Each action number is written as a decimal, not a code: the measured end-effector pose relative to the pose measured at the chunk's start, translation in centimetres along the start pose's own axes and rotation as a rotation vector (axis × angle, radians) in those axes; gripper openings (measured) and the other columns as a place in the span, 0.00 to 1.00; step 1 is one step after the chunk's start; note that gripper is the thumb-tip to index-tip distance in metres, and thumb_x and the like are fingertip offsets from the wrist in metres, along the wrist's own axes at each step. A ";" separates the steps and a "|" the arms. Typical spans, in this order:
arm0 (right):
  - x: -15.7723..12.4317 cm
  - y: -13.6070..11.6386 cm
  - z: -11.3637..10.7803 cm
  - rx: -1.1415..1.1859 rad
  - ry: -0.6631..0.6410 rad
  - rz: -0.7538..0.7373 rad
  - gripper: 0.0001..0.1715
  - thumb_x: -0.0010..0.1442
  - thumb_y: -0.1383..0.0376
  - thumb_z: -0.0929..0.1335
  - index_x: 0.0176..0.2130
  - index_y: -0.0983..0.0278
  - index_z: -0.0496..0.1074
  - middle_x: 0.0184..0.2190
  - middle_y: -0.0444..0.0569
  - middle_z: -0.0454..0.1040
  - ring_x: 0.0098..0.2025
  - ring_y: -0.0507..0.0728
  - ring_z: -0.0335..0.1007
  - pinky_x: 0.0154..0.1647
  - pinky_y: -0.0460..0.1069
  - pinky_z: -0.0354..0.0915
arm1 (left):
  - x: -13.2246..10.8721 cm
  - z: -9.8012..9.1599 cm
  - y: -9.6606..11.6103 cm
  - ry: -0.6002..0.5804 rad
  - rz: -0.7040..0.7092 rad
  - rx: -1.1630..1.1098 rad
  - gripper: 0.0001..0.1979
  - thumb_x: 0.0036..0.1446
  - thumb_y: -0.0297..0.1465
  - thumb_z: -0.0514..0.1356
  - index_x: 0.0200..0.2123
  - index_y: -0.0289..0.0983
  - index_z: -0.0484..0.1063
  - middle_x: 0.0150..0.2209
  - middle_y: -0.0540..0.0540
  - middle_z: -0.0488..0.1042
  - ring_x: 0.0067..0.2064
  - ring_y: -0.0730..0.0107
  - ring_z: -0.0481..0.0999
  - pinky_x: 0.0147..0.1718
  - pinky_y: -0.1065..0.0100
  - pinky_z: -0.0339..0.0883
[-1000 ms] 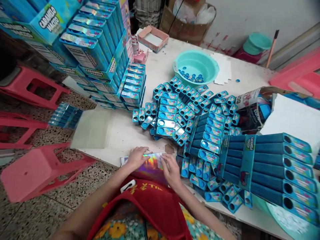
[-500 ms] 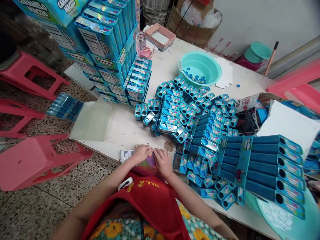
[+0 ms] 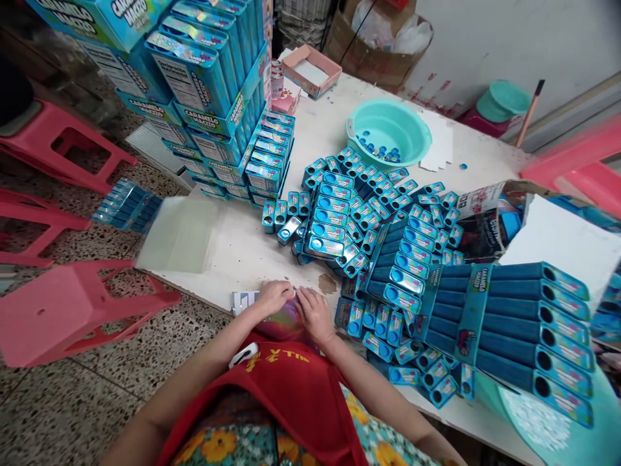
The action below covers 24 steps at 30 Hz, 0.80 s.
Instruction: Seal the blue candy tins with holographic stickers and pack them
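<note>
My left hand (image 3: pixel 274 298) and my right hand (image 3: pixel 316 316) are close together at the table's front edge. The fingers of both are pinched on the upper edge of a shiny iridescent sheet (image 3: pixel 286 323), pink and purple with a rainbow sheen. Its lower part lies against the red apron (image 3: pixel 286 382), and the fingers cover much of its edge. Beside my left hand, a grey-and-white striped piece (image 3: pixel 242 302) rests on the table; whether it belongs to the sheet I cannot tell. Right of my right hand are many small blue boxes (image 3: pixel 356 317) with round holes or discs on their ends.
A tall stack of blue boxes (image 3: pixel 208 97) stands at the left. Banded blue boxes (image 3: pixel 509 310) lie on the right. Behind are a turquoise basin (image 3: pixel 422 139) holding blue discs and a pink tray (image 3: pixel 334 81). Clear sheets (image 3: pixel 174 233) overhang the left edge near pink stools (image 3: pixel 63 310).
Both hands stay in almost the same place, still pinching the sheet's edge. The sheet's visible surface and reflections shift slightly. The boxes and basin have not moved.
</note>
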State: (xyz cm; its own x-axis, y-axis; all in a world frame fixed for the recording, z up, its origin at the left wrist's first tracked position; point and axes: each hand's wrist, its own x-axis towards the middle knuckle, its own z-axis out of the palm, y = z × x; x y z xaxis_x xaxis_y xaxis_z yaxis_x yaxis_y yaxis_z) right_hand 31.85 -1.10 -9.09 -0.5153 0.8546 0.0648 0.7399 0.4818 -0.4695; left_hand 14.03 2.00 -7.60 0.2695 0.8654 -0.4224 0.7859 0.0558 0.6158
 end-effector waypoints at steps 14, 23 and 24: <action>1.3 -1.9 -7.8 0.188 0.004 0.211 0.08 0.62 0.63 0.64 0.30 0.62 0.68 0.27 0.46 0.71 0.32 0.55 0.66 0.35 0.49 0.58 | -0.7 -1.1 2.5 0.184 -0.013 -0.322 0.17 0.61 0.39 0.48 0.45 0.39 0.71 0.47 0.43 0.72 0.49 0.61 0.69 0.47 0.62 0.59; 6.3 -4.3 -13.9 0.484 0.303 0.395 0.08 0.60 0.60 0.66 0.30 0.62 0.69 0.28 0.45 0.69 0.34 0.54 0.65 0.36 0.49 0.61 | -1.7 -9.6 8.7 -0.017 0.068 -0.702 0.14 0.59 0.40 0.52 0.38 0.36 0.68 0.22 0.54 0.65 0.26 0.75 0.66 0.27 0.73 0.61; 7.0 -4.3 -14.1 0.462 0.364 0.390 0.08 0.59 0.60 0.66 0.31 0.62 0.70 0.30 0.46 0.68 0.36 0.55 0.65 0.38 0.50 0.61 | -1.2 -10.7 9.1 0.015 0.089 -0.681 0.13 0.58 0.38 0.52 0.41 0.36 0.66 0.22 0.55 0.64 0.26 0.75 0.66 0.27 0.73 0.60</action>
State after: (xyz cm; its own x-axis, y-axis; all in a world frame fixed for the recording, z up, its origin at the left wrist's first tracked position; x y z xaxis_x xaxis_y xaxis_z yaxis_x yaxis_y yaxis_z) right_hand 31.15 5.54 5.84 -0.0133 0.9976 0.0683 0.5406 0.0647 -0.8388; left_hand 14.91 6.80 5.67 0.3053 0.8877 -0.3446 0.2343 0.2807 0.9308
